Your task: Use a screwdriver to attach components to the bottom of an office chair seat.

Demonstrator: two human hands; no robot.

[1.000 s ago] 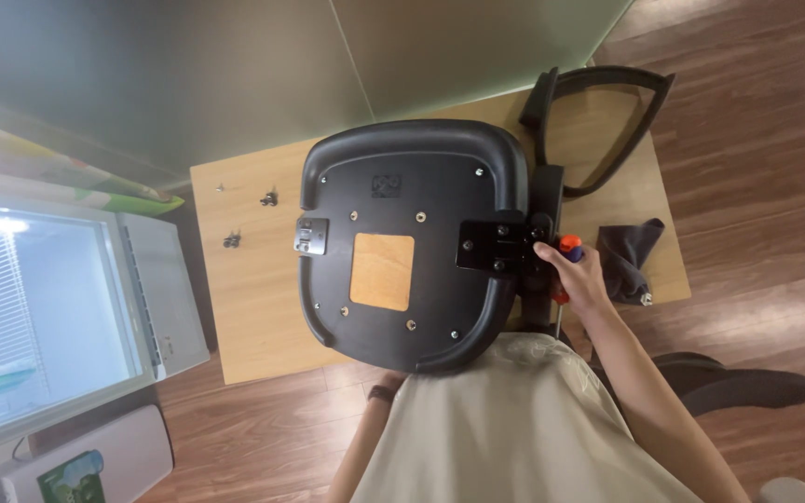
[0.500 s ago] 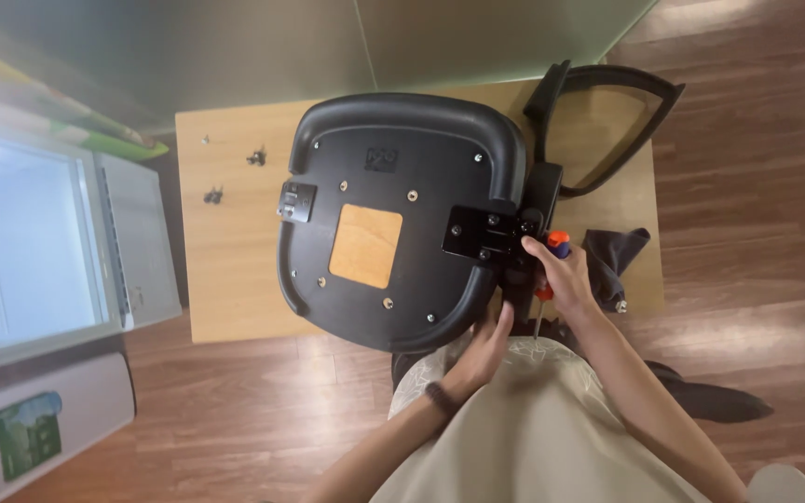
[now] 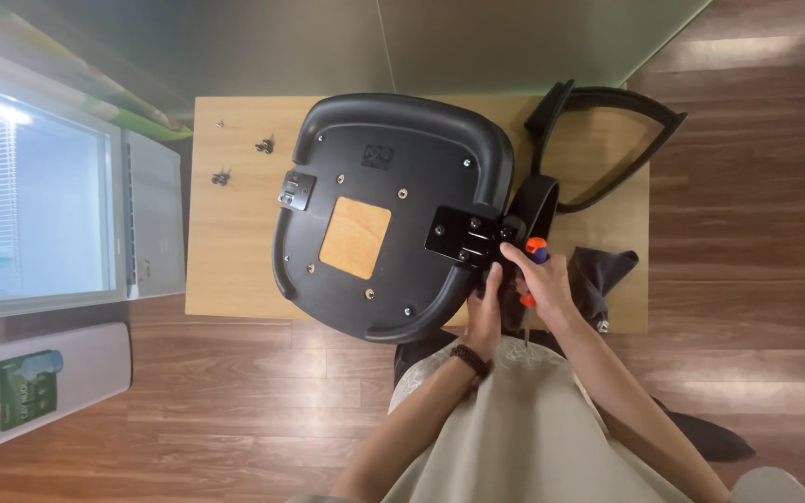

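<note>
Two hands at work on one upturned black chair seat (image 3: 384, 210), lying underside-up on a light wooden surface (image 3: 235, 251), roughly at its middle.

Progress, as judged: a black metal bracket plate (image 3: 463, 239) sits at the seat's right edge, with the curved black backrest frame (image 3: 607, 140) joined beside it and reaching to the far right; a smaller metal plate (image 3: 296, 189) sits at the seat's left edge. Several small screws show seated in the seat's underside. Loose fasteners (image 3: 242, 158) lie well apart on the far left of the surface, so some fitting appears left to do. No base or legs are attached at the bare wooden patch (image 3: 355, 237) in the middle.

Left hand (image 3: 486, 312): fingers curled, touching the near edge of the bracket plate; whether it grips anything, cannot tell.

Right hand (image 3: 542, 279): closed around an orange-handled screwdriver (image 3: 534, 251), held at the bracket plate's right side.

Also present: dark cloth (image 3: 603, 275) just right of the right hand
</note>
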